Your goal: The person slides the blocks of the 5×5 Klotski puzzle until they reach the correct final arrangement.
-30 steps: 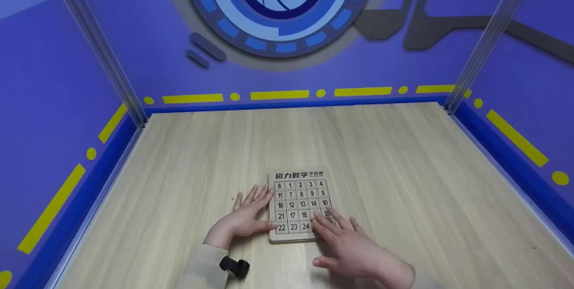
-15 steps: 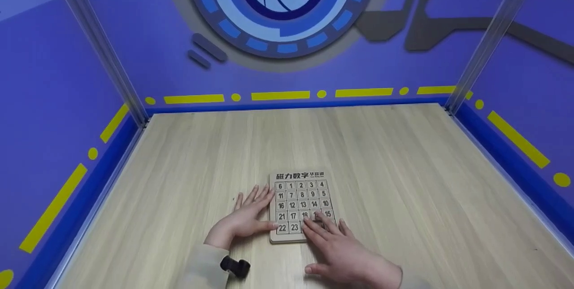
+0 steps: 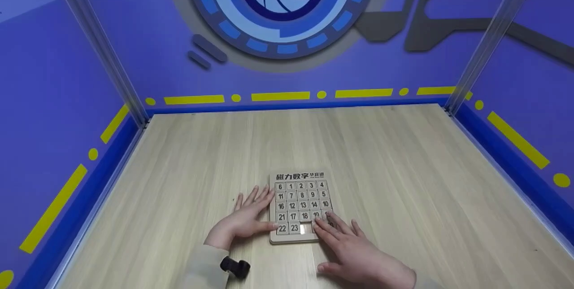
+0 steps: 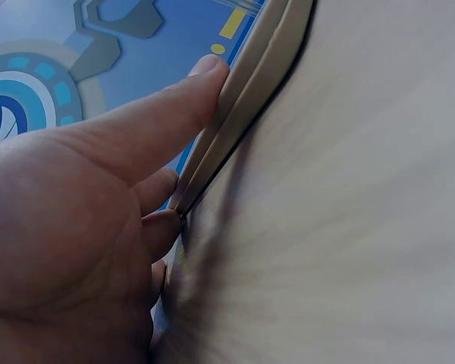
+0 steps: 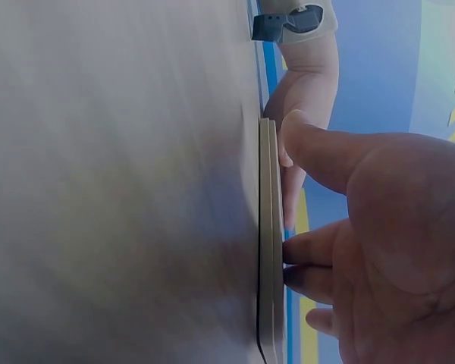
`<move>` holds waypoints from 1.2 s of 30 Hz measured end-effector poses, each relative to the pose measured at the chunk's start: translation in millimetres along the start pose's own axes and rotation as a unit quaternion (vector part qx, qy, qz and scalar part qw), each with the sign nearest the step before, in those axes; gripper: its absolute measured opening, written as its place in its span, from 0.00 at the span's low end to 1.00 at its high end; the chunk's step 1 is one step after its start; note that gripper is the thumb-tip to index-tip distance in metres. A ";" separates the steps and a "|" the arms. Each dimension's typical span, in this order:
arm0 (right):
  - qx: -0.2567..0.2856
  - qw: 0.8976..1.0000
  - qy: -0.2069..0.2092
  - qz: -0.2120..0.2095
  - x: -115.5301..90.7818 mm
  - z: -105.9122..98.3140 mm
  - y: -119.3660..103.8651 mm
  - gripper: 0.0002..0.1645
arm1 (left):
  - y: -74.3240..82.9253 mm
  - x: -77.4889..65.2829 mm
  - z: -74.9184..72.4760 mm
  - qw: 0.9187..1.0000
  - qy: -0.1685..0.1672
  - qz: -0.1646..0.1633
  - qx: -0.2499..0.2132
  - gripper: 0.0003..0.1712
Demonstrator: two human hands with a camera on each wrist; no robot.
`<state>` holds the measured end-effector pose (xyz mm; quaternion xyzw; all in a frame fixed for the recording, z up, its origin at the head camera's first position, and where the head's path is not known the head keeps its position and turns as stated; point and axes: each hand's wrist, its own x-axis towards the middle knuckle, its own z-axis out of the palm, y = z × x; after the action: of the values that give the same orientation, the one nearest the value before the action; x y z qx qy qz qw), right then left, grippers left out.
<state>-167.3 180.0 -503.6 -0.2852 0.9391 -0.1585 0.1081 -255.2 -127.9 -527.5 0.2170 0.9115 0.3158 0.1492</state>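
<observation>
A wooden sliding number puzzle (image 3: 293,237) lies flat on the table, its tiles printed with numbers. In its bottom row an uncovered gap (image 3: 306,229) shows just right of tile 23 (image 3: 294,228). My left hand (image 3: 242,221) rests along the puzzle's left edge, fingers stretched out and thumb touching near tile 22. In the left wrist view that thumb (image 4: 174,114) meets the board's side. My right hand (image 3: 352,248) has its fingertips on the lower right tiles, partly covering them; its thumb is off the board. Seen edge-on, the puzzle (image 5: 268,250) is thin and layered in the right wrist view.
The light wooden table (image 3: 381,154) spreads around the puzzle, bounded by blue printed panels (image 3: 287,78) at the back and both sides. A black band (image 3: 235,266) sits on the left sleeve.
My right fingertips went left onto tile 24, then back right. A gap now shows where tile 24 was in the bottom row. My left hand has stayed in place.
</observation>
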 end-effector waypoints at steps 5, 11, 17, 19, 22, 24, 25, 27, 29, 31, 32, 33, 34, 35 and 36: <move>0.001 1.000 -0.002 0.001 1.6 -1.3 -0.9 0.56 | -1.0 -0.6 -0.8 1.000 -0.001 -0.001 -0.001 0.57; -0.017 1.000 0.008 -0.018 7.6 -0.9 -10.0 0.55 | -1.0 -0.4 -1.5 1.000 0.001 -0.002 0.003 0.57; -0.040 0.998 0.001 -0.043 21.0 4.8 -23.7 0.54 | -1.6 -0.1 -0.5 1.000 0.004 -0.002 0.010 0.57; -0.044 0.998 -0.006 -0.043 24.7 6.8 -26.2 0.54 | -1.6 0.1 -0.1 1.000 0.003 -0.003 0.010 0.57; -0.046 0.998 -0.012 -0.041 27.7 9.0 -27.1 0.54 | -1.1 0.5 -0.1 1.000 0.002 -0.003 0.011 0.57; -0.046 0.998 -0.016 -0.036 28.4 9.8 -26.3 0.54 | -0.9 0.8 -0.3 1.000 0.002 -0.003 0.012 0.57; -0.046 0.998 -0.017 -0.035 28.4 9.9 -25.8 0.54 | -0.9 1.0 -0.3 1.000 0.001 -0.003 0.012 0.57; -0.045 0.998 -0.018 -0.034 27.3 9.5 -24.3 0.54 | -1.1 1.2 -0.4 1.000 0.002 -0.003 0.012 0.57; -0.042 0.998 -0.019 -0.034 25.7 8.3 -22.8 0.54 | -1.2 0.9 -0.2 1.000 0.003 -0.003 0.009 0.57; -0.043 0.998 -0.017 -0.034 23.6 7.2 -20.9 0.54 | -1.8 0.7 0.1 1.000 0.004 -0.002 0.005 0.57; -0.043 0.998 -0.016 -0.034 22.4 6.6 -20.0 0.54 | -1.7 0.5 0.2 1.000 0.005 -0.001 0.004 0.58; -0.042 0.998 -0.015 -0.033 21.2 5.9 -19.0 0.54 | -1.6 0.2 0.2 1.000 0.005 -0.002 0.002 0.58; -0.042 0.999 -0.014 -0.032 20.3 5.6 -17.7 0.54 | -1.5 0.0 0.3 1.000 0.005 -0.002 0.002 0.57; -0.042 0.999 -0.014 -0.031 19.4 5.3 -16.4 0.54 | -1.3 -0.1 0.2 1.000 0.005 -0.001 0.001 0.58; -0.041 0.999 -0.012 -0.030 18.3 5.1 -14.9 0.53 | -1.2 -0.3 0.2 1.000 0.005 0.000 0.000 0.58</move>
<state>-173.2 156.6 -505.0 -0.3194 0.9344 -0.1198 0.1029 -255.2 -128.8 -528.4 0.2154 0.9125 0.3165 0.1442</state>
